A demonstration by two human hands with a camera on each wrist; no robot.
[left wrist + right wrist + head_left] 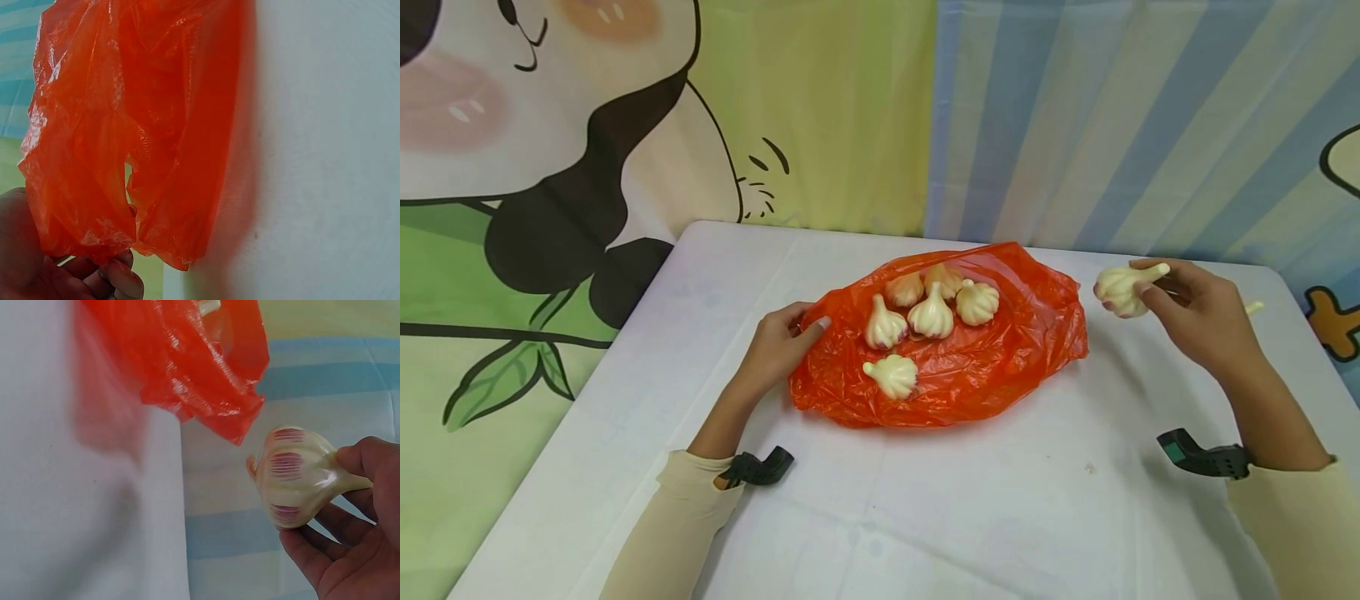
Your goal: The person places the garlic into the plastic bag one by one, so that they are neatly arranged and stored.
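A red plastic bag (977, 383) lies spread on the white table with its mouth toward me. Several garlic bulbs (932, 312) rest in it, two of them dimmed behind the thin film; one bulb (895, 377) sits apart near the front. My left hand (778, 346) holds the bag's left edge, thumb on top; in the left wrist view its fingers (119, 278) curl at the plastic. Right of the bag, my right hand (1202, 312) pinches another garlic bulb (297, 478) by its stem and side, raised above the table.
A pale stem tip (1253, 307) shows behind my right hand; the rest of it is hidden. The white table (880, 517) extends toward me. Behind it hangs a printed curtain (820, 108) with a panda and stripes.
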